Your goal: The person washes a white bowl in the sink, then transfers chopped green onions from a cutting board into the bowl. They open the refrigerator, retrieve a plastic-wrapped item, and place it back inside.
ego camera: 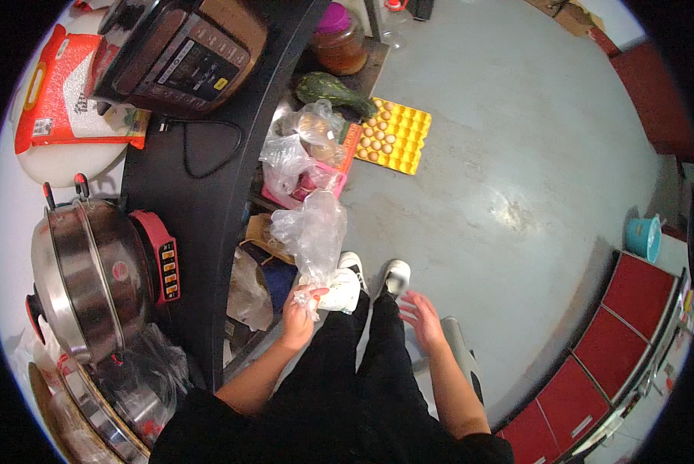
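Note:
My left hand (298,319) grips the gathered neck of a clear plastic bag (315,235), which spreads out beyond my fingers by the open shelf. Close beside that hand is a white patterned package (341,291); whether my fingers also touch it cannot be told. My right hand (421,320) is empty, its fingers apart, over the floor to the right of my legs. Beyond the bag, a pink basket (336,178) holds produce in plastic. A green squash (329,91) lies farther along, near a yellow egg tray (407,130) partly filled with eggs.
On the black counter (207,200) at left stand an electric pressure cooker (196,64) with a loose cord and a steel pot (86,278). A jar with a purple lid (338,43) sits on the shelf. Red cabinets (608,348) and a blue bucket (642,238) are at right.

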The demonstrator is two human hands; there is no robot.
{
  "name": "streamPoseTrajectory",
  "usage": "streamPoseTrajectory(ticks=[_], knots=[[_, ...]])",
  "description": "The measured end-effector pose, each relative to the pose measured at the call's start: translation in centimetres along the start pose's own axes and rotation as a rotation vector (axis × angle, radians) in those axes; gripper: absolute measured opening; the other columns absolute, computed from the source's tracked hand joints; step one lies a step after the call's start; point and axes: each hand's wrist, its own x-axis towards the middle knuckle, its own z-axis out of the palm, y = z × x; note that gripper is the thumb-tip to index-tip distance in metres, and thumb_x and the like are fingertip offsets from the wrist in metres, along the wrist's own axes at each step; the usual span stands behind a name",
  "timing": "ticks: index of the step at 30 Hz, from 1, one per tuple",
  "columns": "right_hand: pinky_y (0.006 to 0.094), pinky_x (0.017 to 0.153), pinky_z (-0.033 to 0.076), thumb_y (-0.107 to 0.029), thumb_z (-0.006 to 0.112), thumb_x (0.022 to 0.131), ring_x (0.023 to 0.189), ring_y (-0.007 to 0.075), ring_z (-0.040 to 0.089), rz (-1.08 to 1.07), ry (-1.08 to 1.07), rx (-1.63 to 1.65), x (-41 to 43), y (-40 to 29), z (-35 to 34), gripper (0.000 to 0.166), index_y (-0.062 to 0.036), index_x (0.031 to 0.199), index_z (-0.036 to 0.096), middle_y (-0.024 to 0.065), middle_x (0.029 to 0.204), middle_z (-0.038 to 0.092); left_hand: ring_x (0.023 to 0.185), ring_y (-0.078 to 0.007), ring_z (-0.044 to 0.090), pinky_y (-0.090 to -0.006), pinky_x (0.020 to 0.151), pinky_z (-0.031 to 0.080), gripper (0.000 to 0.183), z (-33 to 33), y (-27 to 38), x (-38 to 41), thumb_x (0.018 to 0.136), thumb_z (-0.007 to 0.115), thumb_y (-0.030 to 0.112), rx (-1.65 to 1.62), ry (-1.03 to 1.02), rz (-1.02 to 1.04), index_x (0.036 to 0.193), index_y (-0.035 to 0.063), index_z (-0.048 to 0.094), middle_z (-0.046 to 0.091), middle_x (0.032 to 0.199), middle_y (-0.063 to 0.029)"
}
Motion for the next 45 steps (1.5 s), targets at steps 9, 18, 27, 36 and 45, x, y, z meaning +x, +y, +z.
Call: streamPoseTrajectory(ticks=[9,18,27,36,45], knots=[[0.0476,0.100,0.044,-0.037,0.059,0.094,0.122,0.0314,0.051,0.053,-0.353,0.284,1.8,-13.1,8.5,0.059,-0.0088,0.141,0.038,0.0162,0.139,0.044,0.088,-0.0264,0.057,-0.0383,0.083,0.046,0.038,-3.8,10.8,-0.8,0.077,0.062,0.007,0.115,-0.324,0.659,0.114,0.0085,0.068,0.064,0.098,-0.0059],[0.0366,0.089,0.050,-0.004,0.065,0.087,0.099,0.0202,0.064,-0.876,-0.242,0.416,-15.0,-26.1,7.6,0.029,-0.0034,0.116,0.060,0.0070,0.110,0.066,0.105,-0.0263,0.059,-0.0345,0.091,0.048,0.031,-6.4,15.6,-0.4,0.082,0.060,0.001,-0.282,-0.054,0.287,0.110,0.0043,0.072,0.054,0.138,-0.0141],[0.0331,0.071,0.050,0.004,0.067,0.062,0.080,0.0251,0.063,-1.734,0.281,-0.952,-26.8,-29.0,9.3,0.016,-0.0038,0.069,0.056,0.0079,0.108,0.070,0.093,-0.0218,0.060,-0.0315,0.080,0.052,0.027,-12.1,24.6,2.7,0.087,0.060,0.012,0.017,-0.046,0.646,0.110,0.0053,0.073,0.038,0.150,-0.0197],[0.0352,0.070,0.050,0.002,0.066,0.070,0.082,0.0247,0.063,-1.781,-0.087,-1.029,-29.5,-23.1,13.4,0.025,-0.0071,0.093,0.067,0.0080,0.108,0.068,0.107,-0.0205,0.058,-0.0321,0.095,0.044,0.043,-8.0,28.9,2.2,0.096,0.058,0.017,-0.442,-0.237,0.599,0.131,-0.0046,0.046,0.060,0.119,-0.0111],[0.0363,0.070,0.048,-0.008,0.068,0.069,0.081,0.0261,0.056,-2.091,0.664,-0.655,-33.9,-27.2,5.7,0.066,-0.0044,0.131,0.048,0.0221,0.133,0.046,0.101,-0.0207,0.058,-0.0323,0.090,0.044,0.024,-11.7,27.6,1.7,0.092,0.059,0.011,-0.366,-0.159,0.702,0.111,-0.0033,0.058,0.060,0.112,-0.0100]])
